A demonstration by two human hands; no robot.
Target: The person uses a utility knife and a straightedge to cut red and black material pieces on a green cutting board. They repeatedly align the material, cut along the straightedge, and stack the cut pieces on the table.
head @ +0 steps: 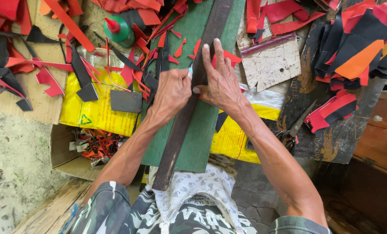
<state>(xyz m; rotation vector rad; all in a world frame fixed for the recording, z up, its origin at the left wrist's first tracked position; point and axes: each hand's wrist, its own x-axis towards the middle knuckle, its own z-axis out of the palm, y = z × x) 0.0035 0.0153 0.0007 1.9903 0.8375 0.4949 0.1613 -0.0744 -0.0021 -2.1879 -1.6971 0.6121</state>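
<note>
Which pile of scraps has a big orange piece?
The pile at the top right. A big orange piece lies on its black and red scraps; the scraps at the left are only red and black.

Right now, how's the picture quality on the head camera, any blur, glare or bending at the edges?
Head view: even, soft daylight with faint shadows; the left hand, right hand and the long dark strip on the green board are sharp; mild sheen on the yellow plastic sheet; wide-angle bending at the edges; the lower right corner is dim.
</note>
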